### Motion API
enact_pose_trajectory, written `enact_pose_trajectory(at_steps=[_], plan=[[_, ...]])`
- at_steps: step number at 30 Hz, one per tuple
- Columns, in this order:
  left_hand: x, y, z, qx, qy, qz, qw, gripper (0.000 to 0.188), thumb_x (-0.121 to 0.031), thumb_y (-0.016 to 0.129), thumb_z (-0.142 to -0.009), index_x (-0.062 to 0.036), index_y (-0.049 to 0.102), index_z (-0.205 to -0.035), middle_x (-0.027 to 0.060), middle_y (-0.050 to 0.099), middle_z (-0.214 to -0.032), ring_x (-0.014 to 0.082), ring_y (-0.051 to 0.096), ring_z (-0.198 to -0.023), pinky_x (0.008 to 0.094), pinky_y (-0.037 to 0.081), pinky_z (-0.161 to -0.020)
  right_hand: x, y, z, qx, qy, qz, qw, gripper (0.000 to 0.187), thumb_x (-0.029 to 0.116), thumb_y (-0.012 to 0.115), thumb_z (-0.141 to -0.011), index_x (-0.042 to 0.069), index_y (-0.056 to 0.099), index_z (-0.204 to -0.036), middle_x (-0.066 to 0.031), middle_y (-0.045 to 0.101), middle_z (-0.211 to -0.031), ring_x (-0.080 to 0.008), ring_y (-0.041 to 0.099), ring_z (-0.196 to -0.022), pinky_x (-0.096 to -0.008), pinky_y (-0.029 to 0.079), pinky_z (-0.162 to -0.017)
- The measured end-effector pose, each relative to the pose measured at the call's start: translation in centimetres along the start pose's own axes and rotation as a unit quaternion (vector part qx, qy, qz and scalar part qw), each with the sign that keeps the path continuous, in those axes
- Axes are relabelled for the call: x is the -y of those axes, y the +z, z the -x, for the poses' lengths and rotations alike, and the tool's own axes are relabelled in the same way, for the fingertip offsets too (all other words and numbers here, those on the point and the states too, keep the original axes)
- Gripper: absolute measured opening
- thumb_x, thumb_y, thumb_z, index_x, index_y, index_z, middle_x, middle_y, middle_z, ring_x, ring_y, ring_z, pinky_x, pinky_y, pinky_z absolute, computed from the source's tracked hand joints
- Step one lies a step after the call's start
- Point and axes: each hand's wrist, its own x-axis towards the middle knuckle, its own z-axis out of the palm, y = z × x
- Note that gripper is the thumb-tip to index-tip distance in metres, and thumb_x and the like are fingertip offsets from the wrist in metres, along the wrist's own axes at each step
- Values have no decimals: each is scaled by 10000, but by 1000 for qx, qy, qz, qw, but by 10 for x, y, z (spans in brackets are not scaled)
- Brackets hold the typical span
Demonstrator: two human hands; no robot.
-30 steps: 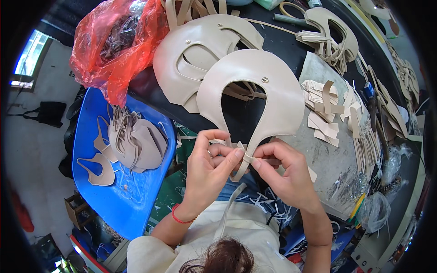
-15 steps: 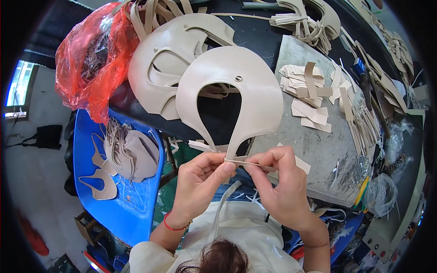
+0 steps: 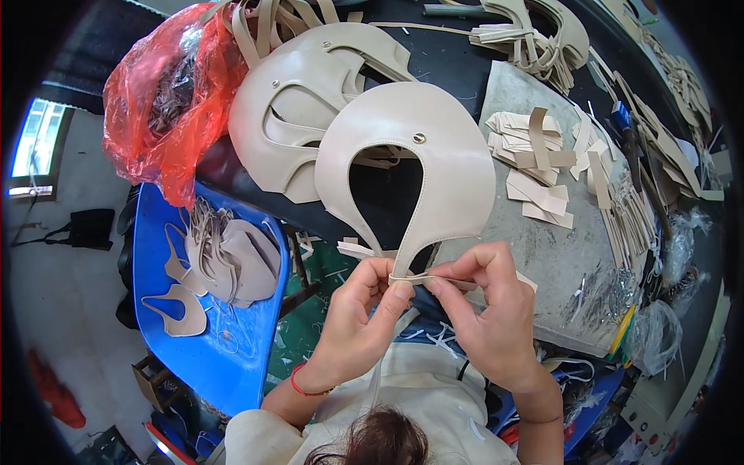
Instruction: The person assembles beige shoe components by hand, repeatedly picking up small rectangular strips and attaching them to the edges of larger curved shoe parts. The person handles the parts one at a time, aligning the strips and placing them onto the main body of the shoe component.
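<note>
A beige leather-like panel (image 3: 457, 182) with a teardrop opening, stitched edge and a round metal stud stands in front of me, its narrow end toward me. My left hand (image 3: 349, 329) pinches that narrow end between thumb and fingers. A thin beige strip (image 3: 419, 277) passes across the narrow end there. Its other part is pinched by the thumb and forefinger of my right hand (image 3: 492, 322), which draws it out to the right. Whether the strip goes fully round the end is hidden by my left fingers.
Similar panels (image 3: 256, 147) lie stacked behind. Left are a red plastic bag (image 3: 213, 101) and a blue chair (image 3: 256, 372) with more cut pieces (image 3: 256, 260). On the grey slab (image 3: 535, 271) at right lie short strips (image 3: 527, 139) and a bundle of long ones (image 3: 628, 229).
Everything in view has shifted slightly to the right. Both hands keep their pinch on the panel's end and the strip, with the strip still stretched between them.
</note>
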Motion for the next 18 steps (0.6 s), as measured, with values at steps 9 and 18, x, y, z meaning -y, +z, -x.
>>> enact_pose_trajectory(at_steps=[9,18], plan=[[-7,-10,0,21,7,-67,997,201,-135,546,-945,36,545,-1049,45,607,-873,86,560,-793,252,473,-745,-3,-3,-4,53,-26,-46,997,247,-7,653,-824,2,474,-995,-103,649,-823,-195,686,-766,-294,543,-679],[-1,-2,5,-4,82,-192,978,180,-120,557,-926,38,563,-1012,87,605,-770,119,574,-653,259,465,-594,-17,1,10,24,-68,-12,997,319,-1,678,-800,16,474,-1045,-108,635,-856,-179,662,-758,-289,534,-688]])
